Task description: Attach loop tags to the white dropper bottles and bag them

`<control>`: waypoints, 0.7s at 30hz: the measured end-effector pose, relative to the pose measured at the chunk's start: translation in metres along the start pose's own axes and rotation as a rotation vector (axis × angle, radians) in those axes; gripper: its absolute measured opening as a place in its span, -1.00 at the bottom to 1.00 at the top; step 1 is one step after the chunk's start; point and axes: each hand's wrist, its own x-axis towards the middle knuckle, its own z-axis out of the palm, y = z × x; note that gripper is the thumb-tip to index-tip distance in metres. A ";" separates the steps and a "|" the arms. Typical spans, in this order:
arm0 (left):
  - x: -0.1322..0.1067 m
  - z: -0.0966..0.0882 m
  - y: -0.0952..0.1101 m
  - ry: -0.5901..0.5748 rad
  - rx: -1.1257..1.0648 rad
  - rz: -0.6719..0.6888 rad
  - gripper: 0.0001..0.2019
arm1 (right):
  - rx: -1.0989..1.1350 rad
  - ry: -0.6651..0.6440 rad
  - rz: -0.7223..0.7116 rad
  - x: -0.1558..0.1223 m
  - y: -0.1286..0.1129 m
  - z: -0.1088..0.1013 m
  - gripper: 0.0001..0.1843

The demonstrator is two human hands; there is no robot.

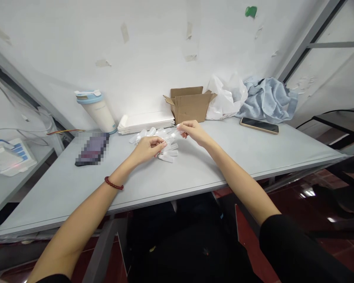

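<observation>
Several small translucent plastic tubes (171,147) lie in a loose pile on the grey table, partly covered by my hands. My right hand (194,131) pinches one clear plastic tube (176,133) between thumb and fingers at the pile's right side. At the near left of the pile is my left hand (150,149), its thumb and fingertips pressed together; whatever sits between them is too small to make out. A few tubes (166,158) rest just in front of its fingertips.
Behind the pile lie a stack of white flat packs (147,121) and an open cardboard box (191,105). A white plastic bag (225,98), blue cloth (268,98) and phone (259,125) are to the right. A tumbler (97,112) and blurred dark item (93,149) stand left.
</observation>
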 end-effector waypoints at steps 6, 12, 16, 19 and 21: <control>-0.001 0.000 0.002 -0.019 -0.020 -0.006 -0.77 | -0.066 0.051 -0.008 0.002 0.004 -0.001 -0.78; 0.000 0.000 0.000 -0.002 -0.041 0.028 -0.75 | -0.060 0.044 -0.011 0.000 0.000 0.000 -0.77; 0.000 0.001 -0.002 0.028 -0.073 0.030 -0.75 | -0.031 0.014 -0.019 0.000 0.000 0.000 -0.78; 0.000 0.001 -0.002 0.049 -0.080 0.037 -0.76 | -0.037 -0.008 -0.034 0.000 0.001 0.000 -0.77; 0.000 0.001 -0.001 0.053 -0.074 0.045 -0.76 | -0.041 -0.017 -0.040 0.000 0.001 0.000 -0.77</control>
